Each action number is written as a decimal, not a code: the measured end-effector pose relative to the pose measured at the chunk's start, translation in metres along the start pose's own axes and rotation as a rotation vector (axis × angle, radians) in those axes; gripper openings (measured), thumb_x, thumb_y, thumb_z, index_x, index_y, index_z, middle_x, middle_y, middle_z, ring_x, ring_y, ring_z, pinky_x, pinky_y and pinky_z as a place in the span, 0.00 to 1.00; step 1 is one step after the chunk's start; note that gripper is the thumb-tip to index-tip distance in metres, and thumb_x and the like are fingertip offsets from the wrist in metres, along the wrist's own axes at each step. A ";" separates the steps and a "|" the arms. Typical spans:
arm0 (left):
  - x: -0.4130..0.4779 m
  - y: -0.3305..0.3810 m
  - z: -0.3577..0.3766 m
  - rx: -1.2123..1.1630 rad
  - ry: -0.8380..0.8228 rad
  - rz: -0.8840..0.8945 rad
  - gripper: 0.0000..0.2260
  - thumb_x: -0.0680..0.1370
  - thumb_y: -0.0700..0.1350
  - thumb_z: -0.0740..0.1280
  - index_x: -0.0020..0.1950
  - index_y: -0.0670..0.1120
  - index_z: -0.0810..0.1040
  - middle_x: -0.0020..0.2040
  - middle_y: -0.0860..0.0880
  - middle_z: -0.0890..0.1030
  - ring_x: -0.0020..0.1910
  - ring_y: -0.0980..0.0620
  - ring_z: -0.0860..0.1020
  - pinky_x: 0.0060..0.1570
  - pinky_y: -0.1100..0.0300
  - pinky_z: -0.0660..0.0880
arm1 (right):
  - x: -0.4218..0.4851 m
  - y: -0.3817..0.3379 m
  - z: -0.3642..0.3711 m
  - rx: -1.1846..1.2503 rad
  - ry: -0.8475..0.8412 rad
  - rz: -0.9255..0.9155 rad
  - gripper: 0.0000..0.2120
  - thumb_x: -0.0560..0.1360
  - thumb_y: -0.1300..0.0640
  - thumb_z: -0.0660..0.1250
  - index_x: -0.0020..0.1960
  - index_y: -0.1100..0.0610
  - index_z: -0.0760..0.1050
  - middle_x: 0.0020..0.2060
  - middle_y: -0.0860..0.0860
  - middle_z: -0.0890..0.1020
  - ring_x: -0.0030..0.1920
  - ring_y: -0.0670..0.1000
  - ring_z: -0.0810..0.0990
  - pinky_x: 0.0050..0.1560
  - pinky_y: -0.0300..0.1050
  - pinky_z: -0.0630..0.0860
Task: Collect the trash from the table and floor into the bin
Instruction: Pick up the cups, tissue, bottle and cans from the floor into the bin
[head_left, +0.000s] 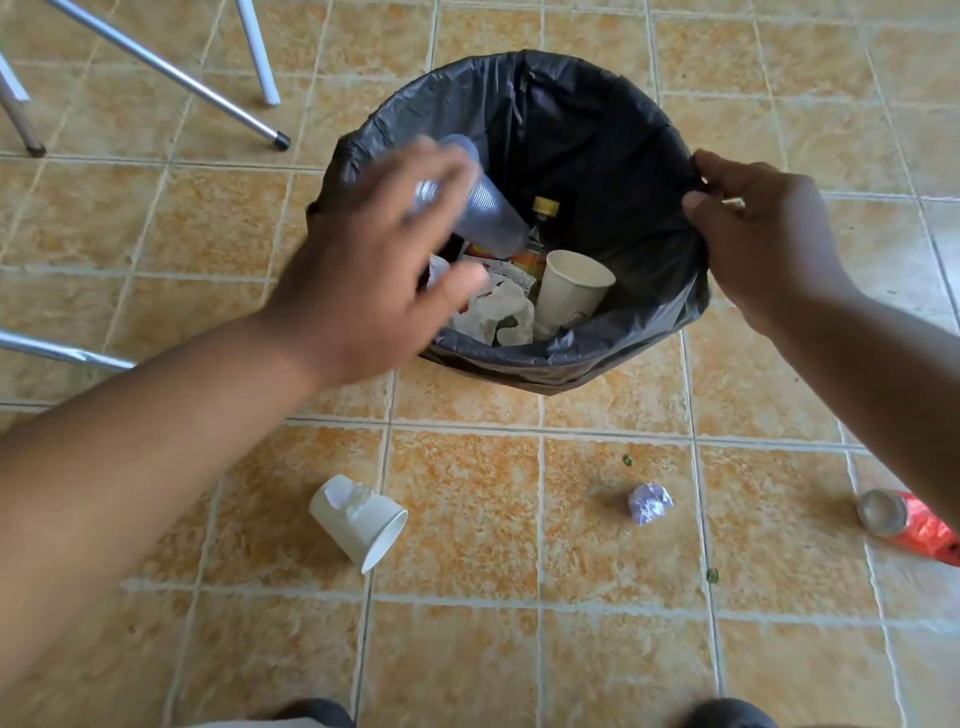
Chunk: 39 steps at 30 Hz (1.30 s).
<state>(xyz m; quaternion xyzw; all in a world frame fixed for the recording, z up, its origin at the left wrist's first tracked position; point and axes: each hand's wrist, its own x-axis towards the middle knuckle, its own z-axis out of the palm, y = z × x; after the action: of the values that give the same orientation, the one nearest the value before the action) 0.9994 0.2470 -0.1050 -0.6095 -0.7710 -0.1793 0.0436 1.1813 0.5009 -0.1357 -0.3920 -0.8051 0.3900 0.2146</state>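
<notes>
Left hand (374, 260) reaches forward, fingers (434, 166) spread; right hand (753, 228) pinches the liner (571, 130).

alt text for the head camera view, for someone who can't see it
A person's left hand, blurred, has a clear plastic cup at its fingers over a black-lined bin, while the right hand pinches the rim of its liner. A white paper cup, a crumpled paper ball and a red can lie on the tiled floor.

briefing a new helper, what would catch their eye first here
The bin in the middle, its black bag pinched at the right edge by the right hand. The blurred left hand hangs over it with a clear plastic cup just beyond it. Nearer, a white paper cup, a crumpled wad and a red can lie on the floor.
</notes>
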 end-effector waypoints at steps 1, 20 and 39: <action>-0.001 0.014 0.003 0.033 -0.081 0.126 0.31 0.82 0.59 0.53 0.79 0.40 0.60 0.78 0.39 0.63 0.78 0.41 0.58 0.76 0.46 0.57 | 0.000 -0.001 0.000 -0.023 0.001 -0.007 0.22 0.78 0.55 0.65 0.72 0.55 0.74 0.62 0.52 0.80 0.61 0.51 0.79 0.65 0.55 0.77; -0.015 0.041 0.031 0.283 -0.251 0.388 0.42 0.79 0.71 0.45 0.81 0.39 0.48 0.82 0.40 0.50 0.81 0.43 0.47 0.79 0.44 0.50 | -0.055 0.104 -0.001 -0.487 -0.426 -0.234 0.09 0.82 0.50 0.59 0.48 0.52 0.74 0.40 0.50 0.79 0.41 0.55 0.80 0.37 0.41 0.71; -0.016 0.042 0.033 0.283 -0.241 0.378 0.43 0.79 0.71 0.46 0.80 0.38 0.50 0.81 0.40 0.53 0.81 0.43 0.49 0.79 0.45 0.52 | -0.048 0.103 0.000 -0.561 -0.487 -0.232 0.02 0.77 0.54 0.70 0.46 0.50 0.80 0.46 0.51 0.82 0.38 0.46 0.77 0.38 0.39 0.73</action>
<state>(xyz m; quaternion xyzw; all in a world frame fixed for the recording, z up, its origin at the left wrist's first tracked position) 1.0488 0.2510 -0.1309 -0.7477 -0.6603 0.0155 0.0688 1.2579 0.5032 -0.2199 -0.2376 -0.9469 0.2095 -0.0556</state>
